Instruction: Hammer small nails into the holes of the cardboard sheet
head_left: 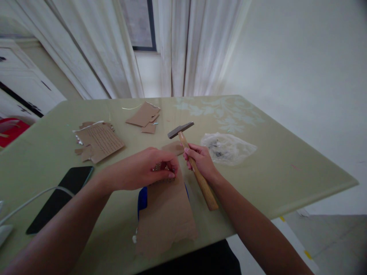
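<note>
By the tabletop's [266, 172] near edge lies a cardboard sheet [166, 217], the left hand [156, 168] pinched narrow at its far end, anything held there unclear. The right hand [203, 160] grips a wooden-handled hammer [197, 175]. Cardboard scraps [143, 114] lie near the far edge.

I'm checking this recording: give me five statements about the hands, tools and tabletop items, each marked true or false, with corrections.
1. The right hand grips a hammer by its wooden handle. True.
2. The hammer's head is at the end nearest the person. False: it is at the far end.
3. A white cable crosses the dark phone. True.
4. The clear plastic bag lies to the left of the phone. False: it lies to the right of the hammer.
5. Blue shows at both sides of the cardboard sheet by the left hand. True.
</note>
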Demonstrator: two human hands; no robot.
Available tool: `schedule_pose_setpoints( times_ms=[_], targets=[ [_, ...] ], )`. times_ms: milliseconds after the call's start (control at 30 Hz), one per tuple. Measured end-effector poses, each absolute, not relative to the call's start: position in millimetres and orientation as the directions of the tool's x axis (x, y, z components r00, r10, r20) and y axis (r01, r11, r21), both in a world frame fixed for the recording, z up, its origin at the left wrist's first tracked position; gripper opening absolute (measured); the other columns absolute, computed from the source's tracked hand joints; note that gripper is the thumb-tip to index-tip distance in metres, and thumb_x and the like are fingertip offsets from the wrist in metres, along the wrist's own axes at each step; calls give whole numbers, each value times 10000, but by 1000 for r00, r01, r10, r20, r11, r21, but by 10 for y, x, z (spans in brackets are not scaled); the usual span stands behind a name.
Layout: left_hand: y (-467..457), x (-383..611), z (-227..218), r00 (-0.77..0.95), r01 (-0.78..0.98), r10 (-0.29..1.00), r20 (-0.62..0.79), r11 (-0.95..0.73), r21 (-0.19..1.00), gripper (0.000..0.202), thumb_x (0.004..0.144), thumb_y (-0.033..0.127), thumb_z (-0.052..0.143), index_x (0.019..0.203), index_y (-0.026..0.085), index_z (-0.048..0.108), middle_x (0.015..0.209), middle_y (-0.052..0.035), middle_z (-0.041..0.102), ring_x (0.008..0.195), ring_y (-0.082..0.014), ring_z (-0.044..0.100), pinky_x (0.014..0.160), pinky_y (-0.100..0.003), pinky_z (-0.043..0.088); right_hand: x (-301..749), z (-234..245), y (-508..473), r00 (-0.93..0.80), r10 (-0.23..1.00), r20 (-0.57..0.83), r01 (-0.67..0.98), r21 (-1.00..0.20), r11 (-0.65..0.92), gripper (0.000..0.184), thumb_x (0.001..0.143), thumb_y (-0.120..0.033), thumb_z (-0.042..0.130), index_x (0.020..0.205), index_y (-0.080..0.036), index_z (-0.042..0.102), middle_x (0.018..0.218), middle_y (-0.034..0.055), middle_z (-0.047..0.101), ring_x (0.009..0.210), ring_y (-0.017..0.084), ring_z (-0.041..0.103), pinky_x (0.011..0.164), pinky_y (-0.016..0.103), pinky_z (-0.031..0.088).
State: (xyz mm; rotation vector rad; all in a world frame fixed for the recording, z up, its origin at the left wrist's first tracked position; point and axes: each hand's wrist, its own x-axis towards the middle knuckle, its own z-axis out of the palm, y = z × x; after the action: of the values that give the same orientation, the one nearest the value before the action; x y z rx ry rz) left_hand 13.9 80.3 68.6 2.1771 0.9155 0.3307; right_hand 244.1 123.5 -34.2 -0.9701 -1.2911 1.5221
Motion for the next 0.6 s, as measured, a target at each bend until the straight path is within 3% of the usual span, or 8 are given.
schedule_pose_setpoints(
  times_ms=[600],
  targets=[
    [813,127,656,719,503,694,-31,-490,712,90,1038,275,683,1017,230,757,929,26,774,825,-135,688,757,-234,475,2440,-345,1234,-299,954,-19,-144,-987,-65,293,833,-451,756,757,-185,658,662,-37,603,408,88,534,385,224,391]
  ],
)
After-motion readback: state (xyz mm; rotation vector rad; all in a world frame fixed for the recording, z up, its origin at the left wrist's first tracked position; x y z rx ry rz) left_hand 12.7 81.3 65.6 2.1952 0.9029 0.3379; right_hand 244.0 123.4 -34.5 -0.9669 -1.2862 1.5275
